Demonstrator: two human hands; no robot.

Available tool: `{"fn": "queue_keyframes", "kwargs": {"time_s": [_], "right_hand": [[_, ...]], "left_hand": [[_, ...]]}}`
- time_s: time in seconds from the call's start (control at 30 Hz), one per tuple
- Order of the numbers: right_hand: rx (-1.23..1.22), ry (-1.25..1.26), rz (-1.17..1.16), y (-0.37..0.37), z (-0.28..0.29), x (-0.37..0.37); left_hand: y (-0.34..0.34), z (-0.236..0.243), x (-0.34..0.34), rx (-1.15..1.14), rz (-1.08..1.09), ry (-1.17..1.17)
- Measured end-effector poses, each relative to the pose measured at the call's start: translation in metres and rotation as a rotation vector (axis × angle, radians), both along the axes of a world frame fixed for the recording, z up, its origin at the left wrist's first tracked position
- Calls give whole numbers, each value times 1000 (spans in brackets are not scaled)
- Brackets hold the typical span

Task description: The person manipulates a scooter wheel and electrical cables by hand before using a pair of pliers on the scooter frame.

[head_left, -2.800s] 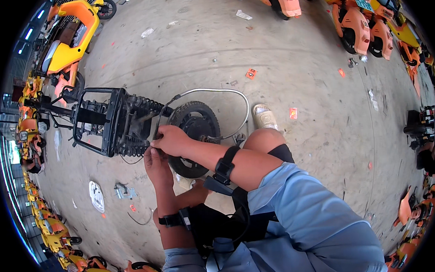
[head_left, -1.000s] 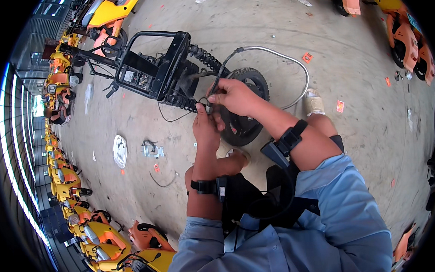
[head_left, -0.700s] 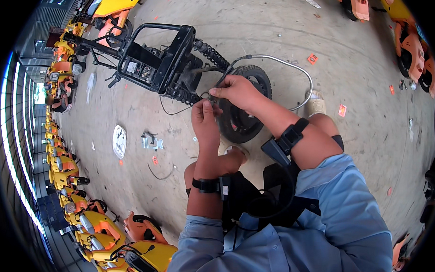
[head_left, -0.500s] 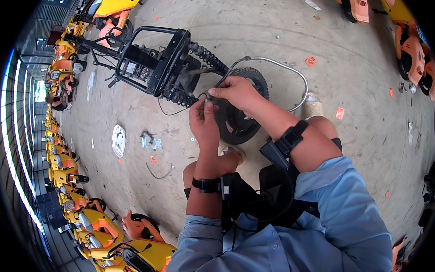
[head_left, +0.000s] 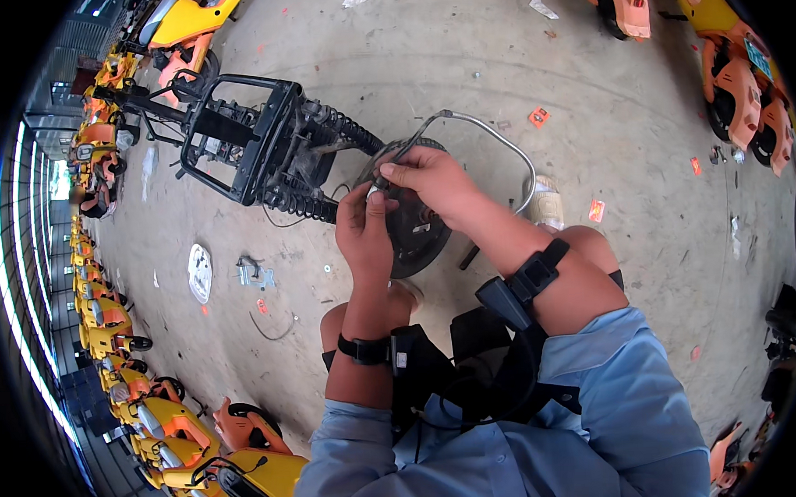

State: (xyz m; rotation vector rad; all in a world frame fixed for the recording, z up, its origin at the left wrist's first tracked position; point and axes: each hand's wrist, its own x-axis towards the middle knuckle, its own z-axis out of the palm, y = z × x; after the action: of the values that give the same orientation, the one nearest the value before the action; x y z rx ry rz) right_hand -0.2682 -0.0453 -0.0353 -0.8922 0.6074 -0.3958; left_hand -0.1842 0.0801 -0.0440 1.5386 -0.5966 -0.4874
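Note:
Both my hands meet just above the rear wheel point(head_left: 420, 243) of a stripped black scooter frame point(head_left: 276, 152). My left hand point(head_left: 364, 232) is closed, its thumb and fingers pinching a small silver fitting near the end of a cable. My right hand point(head_left: 431, 184) is closed beside it, fingers pinched on the same cable. From there the grey cable point(head_left: 510, 148) bends up and round to the right in a wide loop, passing back near my right forearm. My fingers partly hide the fitting and the cable end.
Black coil shock absorbers point(head_left: 346, 132) join the frame to the wheel. On the concrete floor lie a white oval part point(head_left: 200, 273), a metal bracket point(head_left: 256, 273), a thin loose cable point(head_left: 272, 327) and orange scraps point(head_left: 539, 117). Yellow scooters point(head_left: 107, 324) line the left side; others stand at upper right.
My view has shifted, so the frame and wheel sit lower and further left in the picture. Both hands stay pinched together on the cable, and its loop now looks narrower.

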Motion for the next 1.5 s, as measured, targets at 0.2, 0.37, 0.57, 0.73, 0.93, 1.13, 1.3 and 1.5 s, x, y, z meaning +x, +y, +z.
{"fn": "queue_keyframes", "kwargs": {"time_s": [0.2,0.37,0.57,0.73,0.93,1.13,1.3,1.5], "right_hand": [[-35,84,-82,0,6,-15],[-1,149,-112,-4,11,-20],[42,257,-103,-9,3,-16],[-102,173,-72,-13,-8,-16],[-218,104,9,-6,-5,-15],[-116,199,-56,-4,10,-11],[19,225,-84,-7,11,-5],[103,77,-41,-11,2,2]], "left_hand": [[-9,-21,-11,-52,22,-152],[-16,-19,-19,85,141,-697],[-17,-15,-20,265,55,-474],[-14,10,-6,172,-213,260],[1,14,6,222,-295,347],[-5,3,-10,266,-105,-133],[-9,-9,-4,332,-31,-669],[-14,-13,8,112,-69,-222]]}}
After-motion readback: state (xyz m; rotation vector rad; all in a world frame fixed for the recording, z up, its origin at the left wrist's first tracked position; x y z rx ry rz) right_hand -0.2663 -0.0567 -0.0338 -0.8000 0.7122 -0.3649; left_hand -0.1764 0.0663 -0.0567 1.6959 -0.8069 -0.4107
